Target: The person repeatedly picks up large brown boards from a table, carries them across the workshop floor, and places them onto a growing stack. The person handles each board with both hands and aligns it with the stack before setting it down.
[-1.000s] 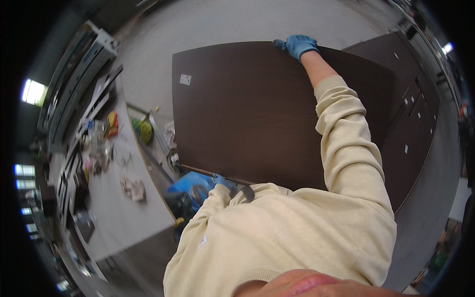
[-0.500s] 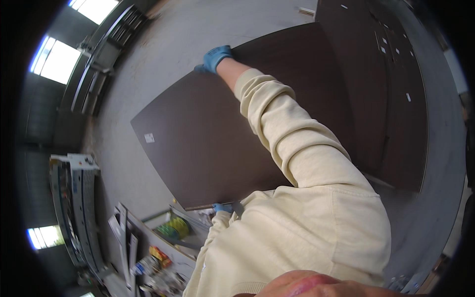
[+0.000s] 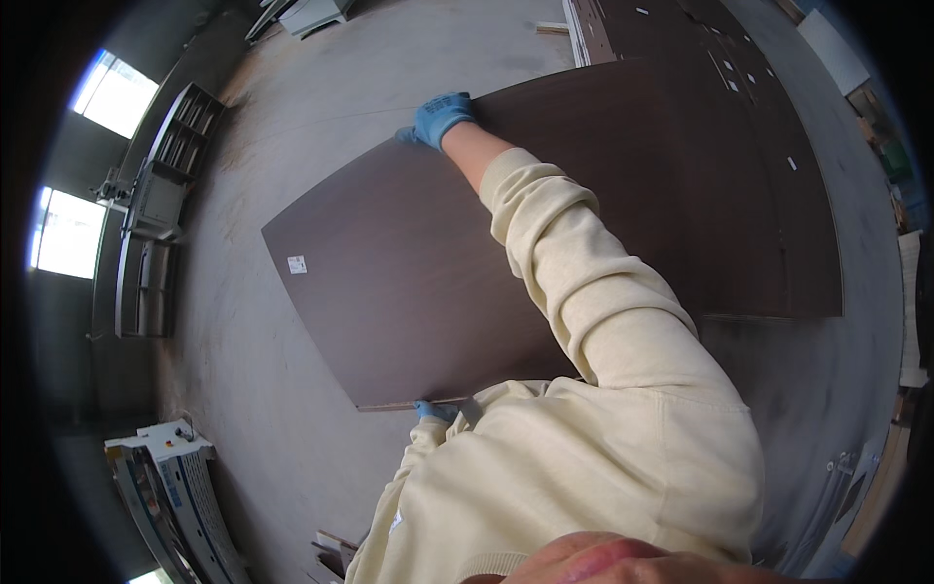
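Note:
A large dark brown panel [image 3: 418, 282] with a small white label [image 3: 297, 264] near its left end is held in front of my body. My right hand [image 3: 443, 119], in a blue glove, reaches across it and is closed over its far edge. At the near edge, my left hand [image 3: 435, 411], also blue-gloved, grips the panel close to my body. The fingers of that hand are partly hidden by the panel and my sleeve.
Dark brown panels with small white labels [image 3: 791, 164] lie to the right, partly behind the held panel. Grey floor [image 3: 233, 321] stretches to the left. A white-topped machine [image 3: 180, 457] stands at lower left, and shelving [image 3: 180, 146] lines the left wall.
My view has turned and moved across the room. The machines have shifted in view, and the clutter at lower left has mostly left it. Both hands keep hold of the panel.

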### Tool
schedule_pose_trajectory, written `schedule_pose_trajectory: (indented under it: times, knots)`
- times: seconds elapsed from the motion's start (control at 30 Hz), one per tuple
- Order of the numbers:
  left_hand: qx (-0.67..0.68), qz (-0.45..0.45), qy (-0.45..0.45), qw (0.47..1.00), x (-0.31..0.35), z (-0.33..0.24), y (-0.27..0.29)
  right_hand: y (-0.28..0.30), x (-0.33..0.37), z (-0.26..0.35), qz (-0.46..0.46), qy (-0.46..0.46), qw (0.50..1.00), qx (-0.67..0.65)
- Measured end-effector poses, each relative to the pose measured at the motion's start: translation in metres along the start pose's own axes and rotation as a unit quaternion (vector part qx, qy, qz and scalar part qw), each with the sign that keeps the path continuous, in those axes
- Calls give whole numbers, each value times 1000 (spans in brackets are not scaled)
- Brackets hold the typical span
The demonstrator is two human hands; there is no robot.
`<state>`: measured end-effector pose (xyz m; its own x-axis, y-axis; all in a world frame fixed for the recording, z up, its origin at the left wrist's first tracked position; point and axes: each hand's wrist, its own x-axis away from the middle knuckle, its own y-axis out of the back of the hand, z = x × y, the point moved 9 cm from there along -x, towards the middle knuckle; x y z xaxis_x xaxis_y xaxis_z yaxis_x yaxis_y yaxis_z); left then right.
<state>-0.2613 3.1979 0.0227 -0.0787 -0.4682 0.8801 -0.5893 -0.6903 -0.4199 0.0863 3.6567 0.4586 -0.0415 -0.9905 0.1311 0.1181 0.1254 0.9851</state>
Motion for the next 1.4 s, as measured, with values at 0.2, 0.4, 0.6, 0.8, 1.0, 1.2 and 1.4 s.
schedule_pose_trajectory:
  times: [0.2, 0.4, 0.6, 0.8, 1.0, 1.2, 1.4]
  knots:
    - [-23, -14, 75, 997, -74, -111, -105, 0, -113, -54, -29, -79, 996, -6]
    - [-138, 57, 24, 989, -149, -206, -273, 16, -253, -131, -72, -144, 987, -14]
    - [-86, 106, 115, 984, -183, -257, -397, 43, -349, -169, -62, -202, 977, 22]
    - [-156, 136, 120, 971, -281, -342, -526, 74, -453, -200, -26, -265, 964, 18]
    - [-286, 205, 160, 922, -377, -422, -661, 108, -520, -245, -110, -327, 938, 35]
    - [-290, 234, 198, 907, -465, -450, -800, 134, -559, -327, -182, -395, 900, 32]
    - [-351, 261, 220, 872, -540, -432, -969, 132, -603, -445, -142, -460, 877, 14]
